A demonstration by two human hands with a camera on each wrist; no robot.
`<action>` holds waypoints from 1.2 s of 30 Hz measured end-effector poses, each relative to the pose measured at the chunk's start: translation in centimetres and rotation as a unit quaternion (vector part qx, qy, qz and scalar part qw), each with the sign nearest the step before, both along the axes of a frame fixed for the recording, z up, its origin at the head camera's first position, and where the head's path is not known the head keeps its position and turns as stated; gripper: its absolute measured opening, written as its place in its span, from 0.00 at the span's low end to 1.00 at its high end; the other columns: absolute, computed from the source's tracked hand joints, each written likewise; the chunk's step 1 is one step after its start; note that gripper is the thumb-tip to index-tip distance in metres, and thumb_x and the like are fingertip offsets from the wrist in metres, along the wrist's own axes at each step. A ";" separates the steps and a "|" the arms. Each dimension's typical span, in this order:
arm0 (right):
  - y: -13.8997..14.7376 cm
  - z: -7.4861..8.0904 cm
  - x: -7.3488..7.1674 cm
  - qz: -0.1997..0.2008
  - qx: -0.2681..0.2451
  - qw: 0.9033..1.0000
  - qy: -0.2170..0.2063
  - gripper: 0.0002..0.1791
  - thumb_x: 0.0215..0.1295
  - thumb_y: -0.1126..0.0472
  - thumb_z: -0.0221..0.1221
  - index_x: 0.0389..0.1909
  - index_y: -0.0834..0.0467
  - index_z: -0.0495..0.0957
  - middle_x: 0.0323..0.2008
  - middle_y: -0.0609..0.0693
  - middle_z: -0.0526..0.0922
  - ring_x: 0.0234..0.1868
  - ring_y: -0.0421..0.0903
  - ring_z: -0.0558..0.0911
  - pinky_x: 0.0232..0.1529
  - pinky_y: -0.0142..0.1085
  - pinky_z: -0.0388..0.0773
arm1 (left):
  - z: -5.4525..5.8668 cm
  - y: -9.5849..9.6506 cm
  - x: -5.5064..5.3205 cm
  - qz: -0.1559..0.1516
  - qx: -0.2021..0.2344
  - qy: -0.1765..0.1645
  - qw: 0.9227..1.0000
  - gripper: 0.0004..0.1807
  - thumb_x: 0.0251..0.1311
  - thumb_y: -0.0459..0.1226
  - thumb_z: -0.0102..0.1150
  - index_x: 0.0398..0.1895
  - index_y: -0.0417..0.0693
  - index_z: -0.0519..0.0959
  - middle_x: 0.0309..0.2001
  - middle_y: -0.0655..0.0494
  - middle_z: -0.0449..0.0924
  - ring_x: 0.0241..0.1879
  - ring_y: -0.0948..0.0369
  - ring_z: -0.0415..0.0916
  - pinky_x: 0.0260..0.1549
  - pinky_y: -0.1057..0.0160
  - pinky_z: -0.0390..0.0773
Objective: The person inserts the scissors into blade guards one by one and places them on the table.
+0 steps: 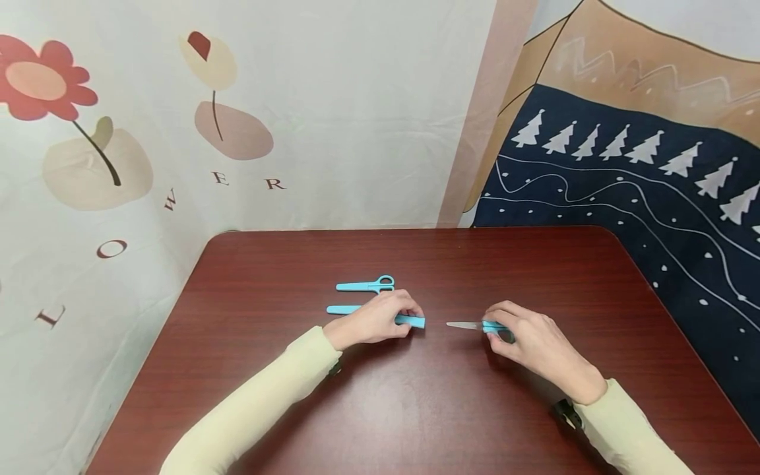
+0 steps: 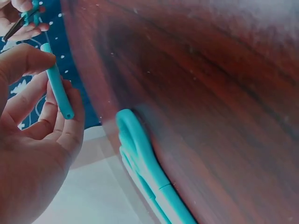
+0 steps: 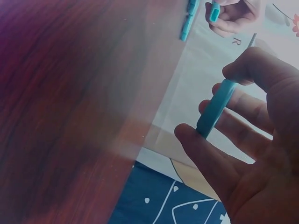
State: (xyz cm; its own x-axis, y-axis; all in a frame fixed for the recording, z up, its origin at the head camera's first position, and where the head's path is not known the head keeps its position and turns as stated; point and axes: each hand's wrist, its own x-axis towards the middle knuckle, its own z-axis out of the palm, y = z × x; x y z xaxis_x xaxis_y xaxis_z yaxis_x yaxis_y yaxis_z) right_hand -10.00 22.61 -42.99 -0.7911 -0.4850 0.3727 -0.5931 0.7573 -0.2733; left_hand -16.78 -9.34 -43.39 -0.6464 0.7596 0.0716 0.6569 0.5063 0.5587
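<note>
My left hand [image 1: 377,318] pinches a light-blue scissors cover [image 1: 411,321] between thumb and fingers. Its open end faces right, toward the scissors. Across a short gap, my right hand [image 1: 534,340] grips a pair of scissors [image 1: 466,325] by the light-blue handles, the bare blades pointing left at the cover. Blade tip and cover are apart. In the right wrist view, the scissors' handle [image 3: 217,107] lies between thumb and fingers. The left wrist view shows the cover [image 2: 58,91] at the fingertips, above the table.
Behind the left hand, a covered pair of light-blue scissors [image 1: 359,286] lies on the reddish-brown table [image 1: 505,264]. Nearer the hand is another light-blue cover [image 1: 343,309], its right part hidden by that hand. Patterned curtains [image 1: 368,132] hang behind the table's far edge.
</note>
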 end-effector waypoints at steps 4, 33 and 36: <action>-0.3 0.2 0.0 0.002 -0.007 1.000 0.006 0.14 0.55 0.63 0.72 0.42 0.50 0.84 0.41 0.40 0.82 0.31 0.35 0.79 0.30 0.35 0.80 | 0.4 -0.5 0.4 -0.005 0.025 0.018 1.000 0.15 0.58 0.30 0.62 0.49 0.46 0.87 0.43 0.56 0.82 0.37 0.63 0.74 0.39 0.68 0.74; -2.9 0.9 -0.1 0.033 -0.052 0.998 0.031 0.13 0.55 0.63 0.70 0.42 0.53 0.85 0.42 0.41 0.83 0.30 0.39 0.81 0.29 0.32 0.79 | 2.3 -3.4 2.9 0.060 0.092 0.041 0.993 0.13 0.69 0.33 0.65 0.54 0.52 0.87 0.50 0.60 0.81 0.44 0.63 0.75 0.41 0.65 0.73; -3.1 0.9 -0.1 0.036 -0.054 0.997 0.031 0.12 0.55 0.62 0.71 0.41 0.53 0.85 0.42 0.41 0.83 0.30 0.37 0.80 0.29 0.32 0.80 | 2.4 -3.7 3.2 0.072 0.108 0.051 0.990 0.13 0.68 0.32 0.66 0.54 0.52 0.87 0.51 0.59 0.81 0.45 0.62 0.76 0.37 0.66 0.73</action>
